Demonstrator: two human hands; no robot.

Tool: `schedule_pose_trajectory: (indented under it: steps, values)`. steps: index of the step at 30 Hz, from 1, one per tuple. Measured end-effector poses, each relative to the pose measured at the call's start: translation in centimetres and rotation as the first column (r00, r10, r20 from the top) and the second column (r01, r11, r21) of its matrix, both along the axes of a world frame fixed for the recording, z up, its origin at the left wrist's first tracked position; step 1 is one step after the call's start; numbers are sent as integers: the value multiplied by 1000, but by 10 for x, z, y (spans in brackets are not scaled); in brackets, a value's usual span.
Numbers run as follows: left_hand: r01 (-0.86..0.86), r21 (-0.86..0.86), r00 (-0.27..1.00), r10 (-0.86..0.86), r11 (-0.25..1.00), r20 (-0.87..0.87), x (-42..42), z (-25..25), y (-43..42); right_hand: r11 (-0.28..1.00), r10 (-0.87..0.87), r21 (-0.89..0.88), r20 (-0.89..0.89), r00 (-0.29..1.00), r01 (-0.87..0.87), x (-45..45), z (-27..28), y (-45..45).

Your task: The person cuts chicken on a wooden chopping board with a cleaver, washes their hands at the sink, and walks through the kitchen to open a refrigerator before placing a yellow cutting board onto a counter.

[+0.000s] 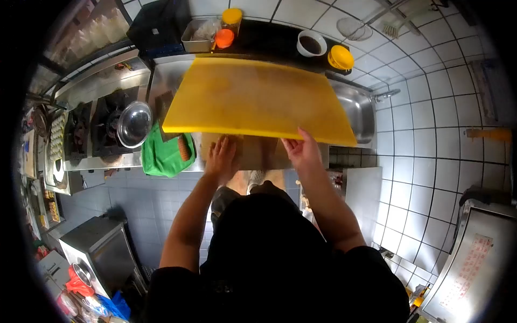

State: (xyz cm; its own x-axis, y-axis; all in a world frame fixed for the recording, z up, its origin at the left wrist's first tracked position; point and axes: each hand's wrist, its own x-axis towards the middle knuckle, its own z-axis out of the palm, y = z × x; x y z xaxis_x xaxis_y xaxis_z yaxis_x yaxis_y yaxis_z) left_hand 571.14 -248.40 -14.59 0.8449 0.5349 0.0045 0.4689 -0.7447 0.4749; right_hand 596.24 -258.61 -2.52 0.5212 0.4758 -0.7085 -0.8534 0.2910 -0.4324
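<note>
A large yellow cutting board [258, 99] is tilted over the steel counter, its near edge raised. My right hand [301, 149] grips that edge right of the middle, thumb on top and fingers below. My left hand [222, 156] lies with fingers stretched out on the counter surface, just in front of and partly below the raised edge; whether something thin is under it I cannot tell. To its left, a green cloth [164, 153] hangs over the counter's front edge, with a knife's brown handle [184, 148] resting on it. The board hides much of the counter.
A steel bowl [134, 124] sits beside the gas stove [110, 116] on the left. Right of the board is a sink [362, 116] with a tap [386, 95]. Along the back ledge stand a white bowl [311, 43], a yellow container [341, 57] and an orange-lidded jar [224, 38].
</note>
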Motion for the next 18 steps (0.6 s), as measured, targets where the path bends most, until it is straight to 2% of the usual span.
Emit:
schedule_pose_trajectory:
  steps: [1,2,3,4,5,7,10,13,15,16,18]
  values:
    - [22,-26,997,-20,999,79,-5,5,-2,1000,3,-7,4,1000,-3,-3,2,-3]
    - [19,-92,998,-13,996,62,-18,12,-11,1000,6,-15,4,1000,-6,-6,2,-4]
    - [-2,-233,998,18,972,66,-33,20,-19,1000,14,-1,2,1000,-14,-6,-6,-8]
    - [-78,-309,995,92,948,31,-50,35,-29,1000,22,9,-6,1000,-22,-3,-17,-16]
    - [-115,-279,971,167,953,172,-66,42,-38,999,29,17,-15,999,-29,-3,-24,-24]
    - [-215,-126,957,235,968,172,-100,35,-44,1000,7,-15,-16,1000,-7,-7,-14,-33]
    - [-251,137,967,244,958,69,-119,39,-33,996,22,-87,31,999,-19,0,-21,-48]
    - [-201,225,978,206,953,1,-115,19,2,993,32,-114,62,998,-24,3,-21,-50]
    - [-214,253,960,251,943,-123,-112,-2,32,990,44,-136,71,997,-34,4,-19,-52]
    - [-238,226,917,295,945,-269,-115,-2,45,991,53,-124,83,995,-43,3,-20,-54]
    - [-296,222,912,344,929,-224,-122,-6,61,994,63,-91,112,992,-53,7,-24,-55]
